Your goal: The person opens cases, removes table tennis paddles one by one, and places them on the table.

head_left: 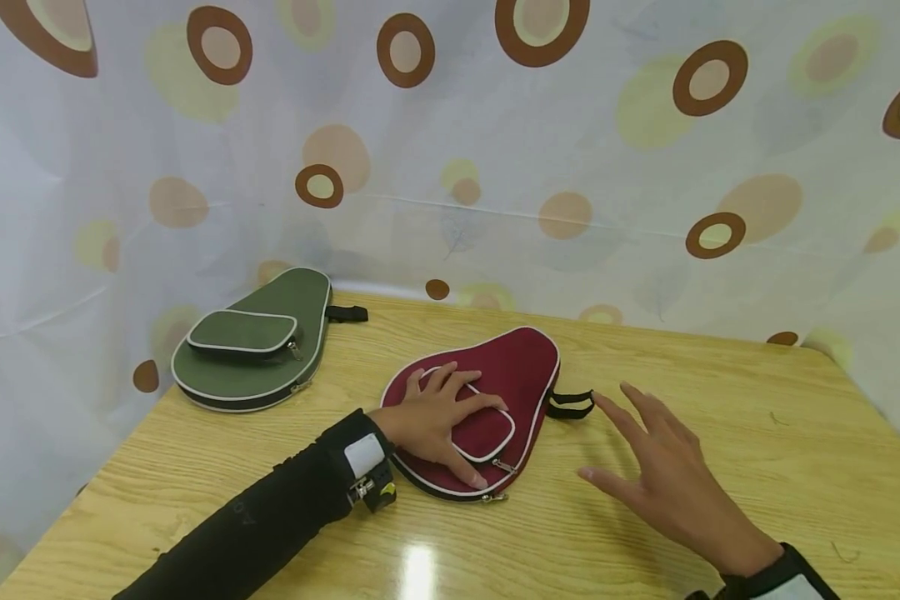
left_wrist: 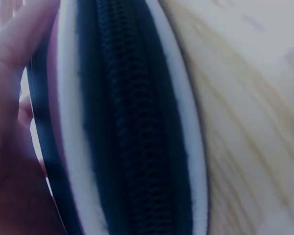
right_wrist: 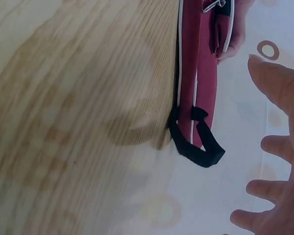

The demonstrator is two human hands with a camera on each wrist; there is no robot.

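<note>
A dark red table tennis paddle case (head_left: 521, 358) with white piping lies flat on the wooden table. My left hand (head_left: 435, 417) rests on its front pocket with the fingers spread. In the left wrist view the case's black zipper edge (left_wrist: 132, 117) fills the middle, with part of that hand at the left. My right hand (head_left: 663, 475) hovers to the right of the case, fingers extended and holding nothing. Its fingertips are close to the black strap loop (right_wrist: 201, 152); whether they touch it I cannot tell.
A green paddle case (head_left: 258, 333) of the same shape lies at the back left, its black strap (head_left: 347, 314) pointing right. Behind the wooden table (head_left: 720, 400) hangs a white cloth (head_left: 450, 158) patterned with brown and yellow ovals.
</note>
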